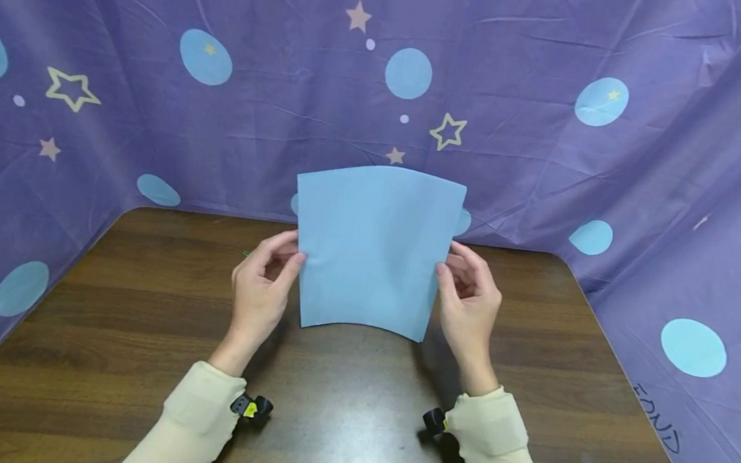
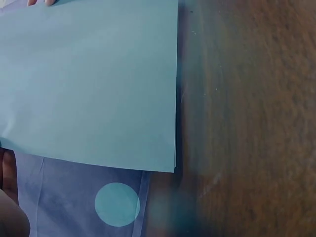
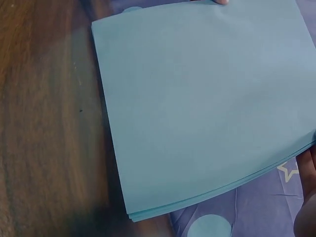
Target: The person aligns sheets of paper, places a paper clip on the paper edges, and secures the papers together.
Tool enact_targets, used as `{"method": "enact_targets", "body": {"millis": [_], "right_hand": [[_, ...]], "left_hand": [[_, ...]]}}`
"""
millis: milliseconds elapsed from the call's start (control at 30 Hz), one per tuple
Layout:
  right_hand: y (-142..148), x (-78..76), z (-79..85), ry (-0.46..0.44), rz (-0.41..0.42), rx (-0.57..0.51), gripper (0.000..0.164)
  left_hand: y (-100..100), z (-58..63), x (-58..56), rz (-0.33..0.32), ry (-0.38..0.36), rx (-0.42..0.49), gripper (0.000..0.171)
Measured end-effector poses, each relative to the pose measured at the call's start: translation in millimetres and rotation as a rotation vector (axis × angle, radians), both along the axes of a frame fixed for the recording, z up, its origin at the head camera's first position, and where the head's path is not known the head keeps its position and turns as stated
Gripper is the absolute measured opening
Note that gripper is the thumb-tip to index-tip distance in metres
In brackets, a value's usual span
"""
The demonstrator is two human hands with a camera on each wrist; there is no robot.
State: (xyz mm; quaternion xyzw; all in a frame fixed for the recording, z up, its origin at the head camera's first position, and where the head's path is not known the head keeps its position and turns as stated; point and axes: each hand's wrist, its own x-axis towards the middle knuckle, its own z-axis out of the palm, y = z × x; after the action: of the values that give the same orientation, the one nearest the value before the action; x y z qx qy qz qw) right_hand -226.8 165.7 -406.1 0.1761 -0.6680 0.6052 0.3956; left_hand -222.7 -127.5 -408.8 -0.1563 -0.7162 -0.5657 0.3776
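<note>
We look down over a person's two hands, which hold a stack of light blue sheets (image 1: 372, 250) upright in the middle of the view, above a brown wooden table (image 1: 136, 343). The left hand (image 1: 262, 281) pinches the stack's left side edge and the right hand (image 1: 470, 299) pinches its right side edge, both a little below mid-height. Each thumb lies on the face towards us, and the fingers reach behind the edge.

The stack bows gently, so its top and bottom edges both arch upward in the middle. In the right wrist view we see several thin layers along one edge, slightly out of line. We cannot tell whether the lower corners touch the wood.

The tabletop spreads well out to the left and right of the hands, and towards us between the forearms. Its far edge runs straight behind the stack to rounded corners, close to a purple curtain (image 1: 279, 69) printed with blue dots and stars. The curtain also borders both sides; the stack's top overlaps it in our view. Dark handwritten letters (image 1: 657, 418) mark its right side.

Cream sleeves (image 1: 206, 401) cover the forearms, with a small black device (image 1: 252, 406) at the inner side of the left wrist and another black device (image 1: 435, 421) at the right.
</note>
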Motion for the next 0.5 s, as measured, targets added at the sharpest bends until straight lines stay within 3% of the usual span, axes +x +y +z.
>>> {"method": "enact_targets", "body": {"millis": [233, 500], "right_hand": [[0.2, -0.3, 0.7, -0.017, 0.005, -0.040, 0.034], [0.9, -3.2, -4.9, -0.045, 0.048, -0.059, 0.035]], "left_hand": [[-2.3, 2.0, -0.7, 0.017, 0.017, -0.001, 0.032], [-2.8, -1.5, -0.4, -0.022, -0.031, 0.013, 0.036]]}}
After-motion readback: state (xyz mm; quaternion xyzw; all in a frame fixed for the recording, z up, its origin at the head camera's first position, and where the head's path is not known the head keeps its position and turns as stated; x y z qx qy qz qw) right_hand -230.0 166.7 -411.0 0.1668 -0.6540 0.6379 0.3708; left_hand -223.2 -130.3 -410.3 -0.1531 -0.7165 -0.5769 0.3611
